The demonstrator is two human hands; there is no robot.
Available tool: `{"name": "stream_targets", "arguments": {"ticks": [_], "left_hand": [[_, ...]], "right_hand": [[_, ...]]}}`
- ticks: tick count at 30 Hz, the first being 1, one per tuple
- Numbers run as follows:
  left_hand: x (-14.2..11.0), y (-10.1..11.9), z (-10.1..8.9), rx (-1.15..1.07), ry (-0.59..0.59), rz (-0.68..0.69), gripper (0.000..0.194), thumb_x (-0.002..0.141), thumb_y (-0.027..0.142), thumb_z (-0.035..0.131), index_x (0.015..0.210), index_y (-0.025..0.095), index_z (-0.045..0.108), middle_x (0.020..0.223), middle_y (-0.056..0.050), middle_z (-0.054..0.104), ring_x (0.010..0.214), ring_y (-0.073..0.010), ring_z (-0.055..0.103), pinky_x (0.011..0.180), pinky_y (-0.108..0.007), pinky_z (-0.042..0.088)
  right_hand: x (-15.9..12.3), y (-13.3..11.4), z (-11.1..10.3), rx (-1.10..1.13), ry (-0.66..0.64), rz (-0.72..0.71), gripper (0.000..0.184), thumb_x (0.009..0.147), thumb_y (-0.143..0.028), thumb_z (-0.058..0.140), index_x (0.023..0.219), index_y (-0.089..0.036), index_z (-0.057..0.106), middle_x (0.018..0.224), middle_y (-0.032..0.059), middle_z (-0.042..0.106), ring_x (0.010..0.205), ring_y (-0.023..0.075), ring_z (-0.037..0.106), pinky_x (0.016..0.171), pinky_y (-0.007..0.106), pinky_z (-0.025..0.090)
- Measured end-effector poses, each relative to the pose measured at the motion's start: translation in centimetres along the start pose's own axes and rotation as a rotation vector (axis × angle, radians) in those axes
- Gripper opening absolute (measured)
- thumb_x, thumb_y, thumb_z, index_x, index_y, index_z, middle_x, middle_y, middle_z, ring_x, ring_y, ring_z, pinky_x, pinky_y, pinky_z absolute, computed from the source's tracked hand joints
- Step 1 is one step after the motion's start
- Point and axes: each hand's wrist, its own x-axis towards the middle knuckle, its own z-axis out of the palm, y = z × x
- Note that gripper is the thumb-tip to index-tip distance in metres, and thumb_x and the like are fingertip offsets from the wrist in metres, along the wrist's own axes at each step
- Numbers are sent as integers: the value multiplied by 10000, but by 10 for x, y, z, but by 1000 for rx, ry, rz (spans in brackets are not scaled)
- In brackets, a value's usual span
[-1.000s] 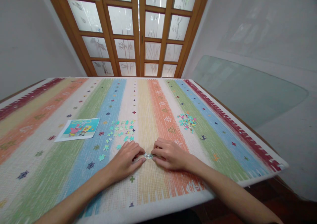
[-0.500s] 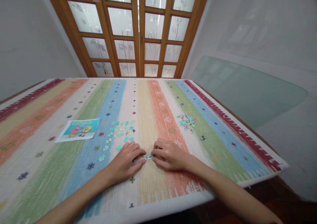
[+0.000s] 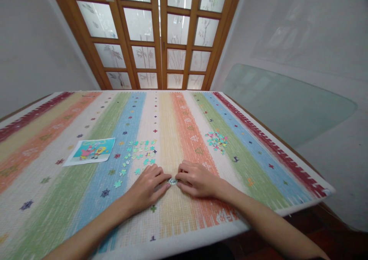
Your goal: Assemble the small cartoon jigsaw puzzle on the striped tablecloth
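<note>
Small jigsaw puzzle pieces [image 3: 173, 181] lie low at the cloth between my two hands, and whether they are interlocked is too small to tell. From the left, my left hand [image 3: 151, 184] pinches their edge between thumb and fingers. My right hand [image 3: 194, 179] closes on the opposite edge, its fingers curled and partly hiding the pieces. Beyond my left hand, loose teal puzzle pieces [image 3: 140, 150] are spread in rough rows. A heap of mixed-colour puzzle pieces [image 3: 217, 142] sits farther off to the right.
A printed cartoon picture [image 3: 93, 151] lies flat at the left. Everything rests on a striped tablecloth [image 3: 169, 126] with printed motifs. The table's front edge runs just below my forearms. Wooden glass-paned doors [image 3: 161, 41] stand behind the table, and a pale glass sheet [image 3: 287, 103] is at the right wall.
My left hand has shifted slightly right, bringing the pieces at my fingertips closer together. My right hand stays almost where it was.
</note>
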Motion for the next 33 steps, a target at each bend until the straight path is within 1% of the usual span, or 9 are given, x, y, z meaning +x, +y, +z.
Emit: {"name": "stream_targets", "arguments": {"ticks": [8,15,21,27,30,33], "left_hand": [[0,1,0,18,49,20,176,992,232,561,1081,215,713,841,-45,594,826,-227,509,729,-362,388],[1,3,-3,8,42,27,194,992,225,556,1076,200,729,825,-46,578,808,-222,496,723,-359,377],[1,1,0,27,76,36,181,987,213,569,1048,210,739,813,-44,578,797,-217,491,713,-352,377],[2,4,2,69,95,55,187,984,199,552,1012,189,736,782,-45,574,778,-219,491,692,-351,381],[0,5,4,99,104,72,192,991,193,535,1029,187,723,781,-50,579,779,-225,491,691,-356,393],[-3,3,6,126,119,97,208,1018,216,509,1093,189,700,795,-50,592,798,-228,493,729,-373,422]], "right_hand": [[0,0,0,1,1,11,158,952,-230,554,897,-153,681,890,94,642,811,198,547,675,311,413],[0,0,0,4,5,3,170,950,-222,546,893,-145,687,885,96,642,800,193,543,681,310,416],[0,1,2,-4,19,0,150,938,-214,562,891,-144,686,883,94,639,797,190,539,675,302,404],[-1,1,3,24,22,13,153,941,-217,564,891,-146,690,893,95,641,811,193,550,679,305,409],[-1,1,2,27,23,19,157,947,-228,567,899,-148,692,893,95,642,818,195,551,688,311,417],[-2,2,2,30,31,8,163,954,-235,563,912,-147,694,885,91,643,809,192,550,693,315,420]]}}
